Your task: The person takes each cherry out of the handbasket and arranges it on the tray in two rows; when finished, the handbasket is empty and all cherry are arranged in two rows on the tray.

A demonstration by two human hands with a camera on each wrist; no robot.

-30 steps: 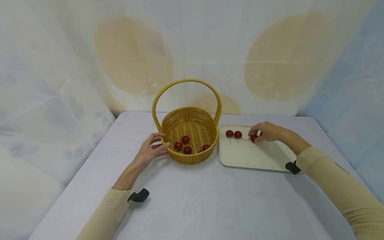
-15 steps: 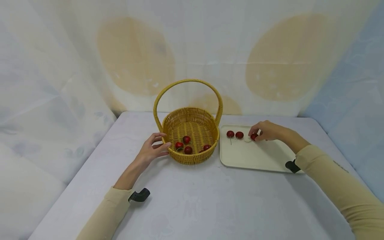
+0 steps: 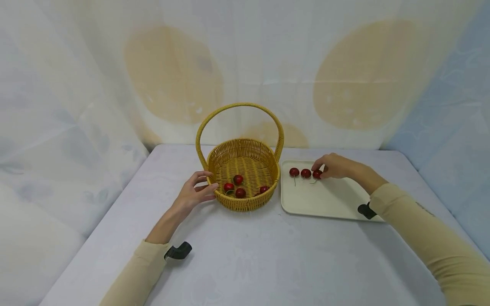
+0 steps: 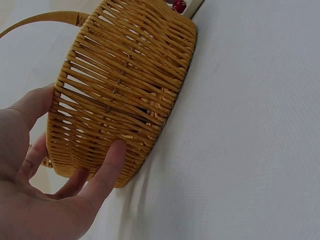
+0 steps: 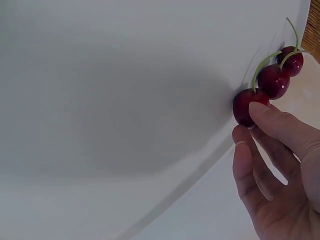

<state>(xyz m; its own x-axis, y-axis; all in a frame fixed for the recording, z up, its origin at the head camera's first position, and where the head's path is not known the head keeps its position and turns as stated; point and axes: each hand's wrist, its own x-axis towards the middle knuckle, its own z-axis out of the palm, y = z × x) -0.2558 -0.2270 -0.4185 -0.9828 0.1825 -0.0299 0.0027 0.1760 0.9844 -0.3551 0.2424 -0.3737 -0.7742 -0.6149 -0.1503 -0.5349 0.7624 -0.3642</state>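
Observation:
A yellow wicker basket [image 3: 243,203] with a tall handle holds several red cherries. My left hand [image 3: 191,193] grips its left side near the rim; in the left wrist view, one finger [image 4: 117,150] lies against the outer weave. Over the cream tray [image 3: 317,202], my right hand [image 3: 334,165] pinches a dark red cherry [image 5: 243,106] between thumb and fingers. This cherry sits at the right end of a short row, beside a middle cherry [image 3: 306,173] and a left cherry [image 3: 294,172]. Green stems show in the right wrist view.
The basket and tray stand side by side towards the back of a pale, cloth-covered table [image 3: 245,255]. The basket's handle [image 3: 240,105] arches high over it. Patterned curtains [image 3: 264,55] enclose the back and sides.
My right hand has shifted slightly left, bringing its cherry closer to the other two on the tray. The stem now points towards the front. My left hand stays at the basket.

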